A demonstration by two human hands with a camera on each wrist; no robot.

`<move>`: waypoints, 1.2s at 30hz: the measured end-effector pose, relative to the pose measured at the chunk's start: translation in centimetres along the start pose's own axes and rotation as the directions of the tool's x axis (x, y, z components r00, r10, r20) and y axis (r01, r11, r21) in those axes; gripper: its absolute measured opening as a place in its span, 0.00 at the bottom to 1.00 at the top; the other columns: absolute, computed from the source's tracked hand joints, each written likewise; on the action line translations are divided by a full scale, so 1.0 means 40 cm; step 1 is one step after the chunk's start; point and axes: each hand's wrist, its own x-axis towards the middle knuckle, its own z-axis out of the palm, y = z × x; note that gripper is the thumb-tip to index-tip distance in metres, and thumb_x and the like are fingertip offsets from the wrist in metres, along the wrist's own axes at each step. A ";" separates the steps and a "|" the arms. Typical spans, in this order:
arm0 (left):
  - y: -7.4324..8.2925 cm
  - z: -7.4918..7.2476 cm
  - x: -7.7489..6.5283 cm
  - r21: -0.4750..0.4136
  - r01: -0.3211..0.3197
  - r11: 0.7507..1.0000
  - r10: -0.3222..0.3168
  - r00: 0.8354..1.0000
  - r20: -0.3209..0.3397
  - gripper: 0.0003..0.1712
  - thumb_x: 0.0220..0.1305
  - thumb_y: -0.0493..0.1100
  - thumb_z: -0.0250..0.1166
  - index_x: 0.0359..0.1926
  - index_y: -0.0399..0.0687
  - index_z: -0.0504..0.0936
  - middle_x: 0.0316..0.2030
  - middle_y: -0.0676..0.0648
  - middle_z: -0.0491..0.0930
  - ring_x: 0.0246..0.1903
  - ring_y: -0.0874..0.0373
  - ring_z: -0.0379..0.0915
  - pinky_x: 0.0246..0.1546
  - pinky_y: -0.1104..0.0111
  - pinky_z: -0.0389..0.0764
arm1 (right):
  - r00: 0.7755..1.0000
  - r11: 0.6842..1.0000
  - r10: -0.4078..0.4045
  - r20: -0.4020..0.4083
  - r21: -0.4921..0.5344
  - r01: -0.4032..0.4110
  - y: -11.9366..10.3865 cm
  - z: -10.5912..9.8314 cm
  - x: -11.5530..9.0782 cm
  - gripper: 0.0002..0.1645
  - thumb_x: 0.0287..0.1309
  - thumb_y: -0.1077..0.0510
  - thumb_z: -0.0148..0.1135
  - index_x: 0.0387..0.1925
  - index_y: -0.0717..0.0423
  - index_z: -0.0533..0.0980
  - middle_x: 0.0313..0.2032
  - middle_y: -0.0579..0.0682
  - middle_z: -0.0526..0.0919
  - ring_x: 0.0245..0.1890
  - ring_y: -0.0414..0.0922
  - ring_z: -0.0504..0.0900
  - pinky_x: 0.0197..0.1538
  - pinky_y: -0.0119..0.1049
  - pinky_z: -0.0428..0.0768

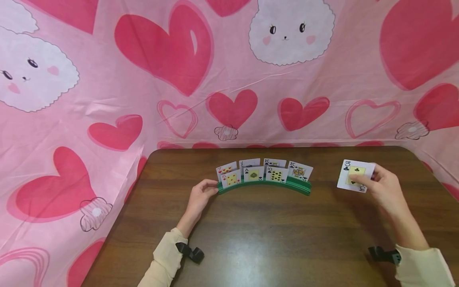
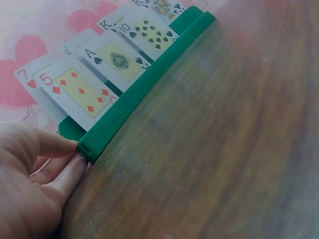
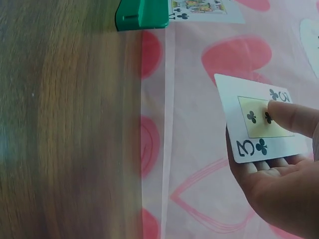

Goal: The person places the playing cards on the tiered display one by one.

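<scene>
A curved green card holder [image 1: 300, 185] stands on the table with several playing cards upright in two rows. My left hand [image 1: 201, 196] grips its left end, thumb and fingers on the end in the left wrist view. Nearest that hand are the five of diamonds [image 2: 79, 93] and, behind it, the seven of hearts [image 2: 31, 79]. Farther along come the ace of spades [image 1: 253, 174], the ten of spades [image 1: 276, 174] and a king of clubs [image 1: 299, 170]. To the holder's right, my right hand [image 1: 390, 190] holds up a three of clubs [image 1: 345, 177], thumb across its face and fingers behind.
The brown wooden table [image 1: 272, 239] extends in front of the holder. A pink cloth [image 1: 244, 75] with hearts hangs behind the table and along its left side. Black straps with small devices [image 1: 195, 254] sit at both wrists.
</scene>
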 end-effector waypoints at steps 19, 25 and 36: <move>0.003 0.000 0.001 0.014 0.013 1.000 -0.013 1.000 -0.005 0.11 0.67 0.28 0.64 0.49 0.31 0.84 0.50 0.37 0.84 0.47 0.52 0.83 0.50 0.64 0.79 | 1.000 0.988 -0.024 0.013 -0.152 0.026 -0.014 0.052 -0.002 0.07 0.63 0.60 0.71 0.39 0.57 0.80 0.29 0.28 0.82 0.30 0.31 0.79 0.33 0.27 0.76; 0.005 0.002 -0.001 0.020 0.027 0.999 -0.027 1.000 -0.009 0.11 0.68 0.29 0.64 0.50 0.32 0.84 0.51 0.38 0.84 0.49 0.50 0.83 0.52 0.61 0.79 | 0.999 0.988 -0.027 0.040 -0.153 0.033 -0.017 0.075 -0.003 0.14 0.65 0.59 0.70 0.44 0.66 0.78 0.31 0.29 0.82 0.31 0.31 0.79 0.34 0.27 0.76; -0.002 -0.001 0.000 0.024 0.006 1.000 -0.006 1.000 -0.008 0.11 0.68 0.28 0.64 0.50 0.30 0.84 0.50 0.37 0.84 0.48 0.50 0.83 0.50 0.65 0.80 | 0.996 0.990 -0.039 0.074 -0.129 0.049 -0.032 0.117 -0.005 0.20 0.66 0.57 0.69 0.48 0.72 0.77 0.31 0.30 0.84 0.31 0.33 0.80 0.36 0.27 0.77</move>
